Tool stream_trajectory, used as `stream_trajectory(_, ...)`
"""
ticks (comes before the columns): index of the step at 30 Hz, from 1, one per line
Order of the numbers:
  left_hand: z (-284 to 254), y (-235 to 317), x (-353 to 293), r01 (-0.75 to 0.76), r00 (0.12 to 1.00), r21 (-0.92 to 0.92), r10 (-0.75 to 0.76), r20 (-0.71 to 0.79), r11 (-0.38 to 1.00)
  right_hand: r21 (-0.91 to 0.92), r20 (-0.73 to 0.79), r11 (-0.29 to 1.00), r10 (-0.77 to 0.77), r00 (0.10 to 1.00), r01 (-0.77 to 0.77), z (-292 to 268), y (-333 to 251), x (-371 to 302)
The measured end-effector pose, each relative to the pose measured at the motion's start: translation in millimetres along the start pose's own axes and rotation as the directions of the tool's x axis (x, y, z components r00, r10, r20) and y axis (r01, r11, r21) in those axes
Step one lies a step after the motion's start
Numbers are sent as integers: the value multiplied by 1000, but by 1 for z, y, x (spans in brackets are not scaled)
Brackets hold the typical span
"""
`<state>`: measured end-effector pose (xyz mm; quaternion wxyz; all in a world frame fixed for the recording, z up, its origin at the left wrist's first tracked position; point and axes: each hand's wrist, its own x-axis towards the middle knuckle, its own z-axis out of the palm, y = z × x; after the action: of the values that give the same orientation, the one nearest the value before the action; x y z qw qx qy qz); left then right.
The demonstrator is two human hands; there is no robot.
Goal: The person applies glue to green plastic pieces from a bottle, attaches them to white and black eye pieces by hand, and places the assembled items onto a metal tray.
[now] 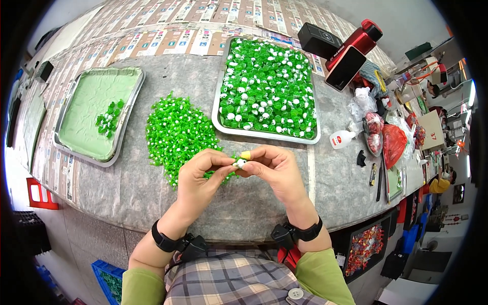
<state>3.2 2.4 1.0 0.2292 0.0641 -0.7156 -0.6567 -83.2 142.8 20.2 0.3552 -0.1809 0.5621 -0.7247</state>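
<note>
Both hands pinch one small white-and-green bead.
Loose green bead pile lies just beyond, on the worktop.

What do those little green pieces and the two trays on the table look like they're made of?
The loose green pieces look like glossy, translucent moulded plastic, going by their sparkle and see-through edges. Both trays, the full one and the nearly empty one, have shiny silver rims, so probably steel or aluminium. The nearly empty one holds a matte pale green liner, perhaps foam or rubber.
</note>
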Motion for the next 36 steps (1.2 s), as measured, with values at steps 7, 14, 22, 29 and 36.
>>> stream_trajectory(7, -4, 4, 6, -208, 978, 218, 195, 81, 954, -11, 54, 999, 51, 997, -51, -1, -4, 1)
stream_trajectory(14, -3, 5, 5, -235, 971, 283, 209, 118, 930, -52, 67, 994, 104, 992, -100, -5, -1, 2)
stream_trajectory(22, -4, 5, 6, -154, 986, 319, 123, 114, 935, -28, 70, 993, 119, 990, -117, -9, 5, 9)
stream_trajectory(29, -64, 13, 31, 129, 970, 302, -57, -235, 945, -430, 16, 901, 70, 997, -56, -27, 9, 9)
stream_trajectory(36, -196, -13, 44, 363, 848, 768, 155, -507, 528, -830, 206, 512, -85, 975, 220, -11, 17, 8)
